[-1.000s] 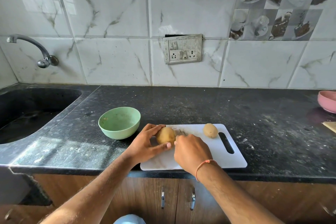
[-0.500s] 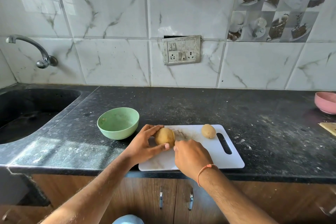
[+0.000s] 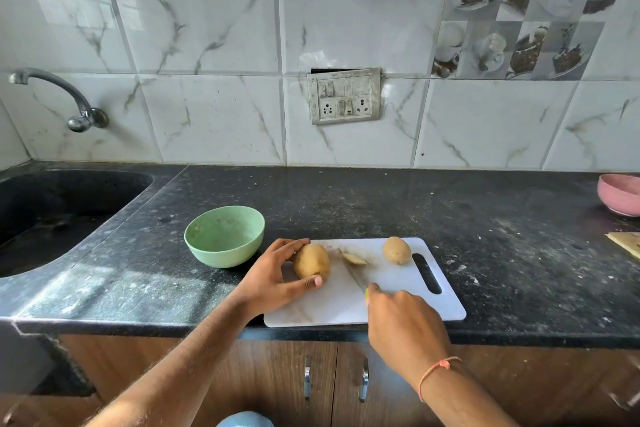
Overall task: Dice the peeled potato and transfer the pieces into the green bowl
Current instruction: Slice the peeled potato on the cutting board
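- Tan-skinned and oval, the large potato (image 3: 311, 265) sits on the left end of the board, gripped by the left hand (image 3: 273, 282): the fingers curl over its far side and the thumb (image 3: 313, 281) presses its near side.
- The right hand (image 3: 403, 321) is clenched round the handle of a knife; only a sliver of yellow-green handle shows at the knuckles, the rest is hidden by the hand.
- The thin grey knife blade (image 3: 356, 277) runs from that hand up and to the left across the board, its tip close to a small cut slice of potato (image 3: 353, 259), which lies just right of the big potato.
- A second, smaller round potato (image 3: 396, 250) rests near the board's far edge, just left of the handle slot and well apart from both hands.
- All of this lies on a white rectangular plastic cutting board (image 3: 388, 305), set at the front edge of the black speckled stone counter (image 3: 346, 204), its near edge almost flush with the counter's edge.
- The pale green round bowl (image 3: 224, 236) stands on the counter just left of the board's far-left corner, near the left hand; a few specks cling inside, nothing more that I can make out.
- A pink bowl (image 3: 620, 194) sits at the counter's far right edge, with a pale flat wooden piece (image 3: 627, 242) in front of it, cut off by the frame.
- A black sink (image 3: 52, 215) fills the counter's left end, under a metal tap (image 3: 65, 100) on the marbled white tile wall.
- A grey switch plate (image 3: 344, 96) hangs on that wall, above the board.
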Demonstrator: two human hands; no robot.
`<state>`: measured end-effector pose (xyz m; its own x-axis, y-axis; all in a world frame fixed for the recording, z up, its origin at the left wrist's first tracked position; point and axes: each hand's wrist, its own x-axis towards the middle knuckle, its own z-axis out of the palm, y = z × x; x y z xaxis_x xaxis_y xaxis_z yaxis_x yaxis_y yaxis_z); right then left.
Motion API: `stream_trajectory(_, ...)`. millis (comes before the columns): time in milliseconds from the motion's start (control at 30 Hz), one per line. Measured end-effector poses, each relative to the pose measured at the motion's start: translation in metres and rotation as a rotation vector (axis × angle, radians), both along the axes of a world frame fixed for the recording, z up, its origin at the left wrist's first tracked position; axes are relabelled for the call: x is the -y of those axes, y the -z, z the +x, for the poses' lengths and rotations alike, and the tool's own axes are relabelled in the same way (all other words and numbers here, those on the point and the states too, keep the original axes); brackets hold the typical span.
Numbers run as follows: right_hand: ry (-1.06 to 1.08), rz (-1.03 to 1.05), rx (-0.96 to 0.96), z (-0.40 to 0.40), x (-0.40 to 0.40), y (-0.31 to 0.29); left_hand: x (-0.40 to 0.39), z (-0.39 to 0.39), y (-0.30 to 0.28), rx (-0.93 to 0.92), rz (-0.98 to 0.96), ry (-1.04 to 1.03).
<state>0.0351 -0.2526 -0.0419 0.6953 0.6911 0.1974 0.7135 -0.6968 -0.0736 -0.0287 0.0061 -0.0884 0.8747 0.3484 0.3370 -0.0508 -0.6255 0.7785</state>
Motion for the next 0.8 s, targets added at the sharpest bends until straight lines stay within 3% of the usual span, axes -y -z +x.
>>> stream_trajectory(333, -0.04, 0.23, -0.109, -0.007, -0.026, -0.031, -0.001, 0.0, 0.0, 0.028, -0.005, -0.024)
stream_trajectory(800, 0.005, 0.045, -0.057, -0.009, -0.067, -0.033, -0.002, 0.0, -0.002, 0.048, -0.018, -0.018)
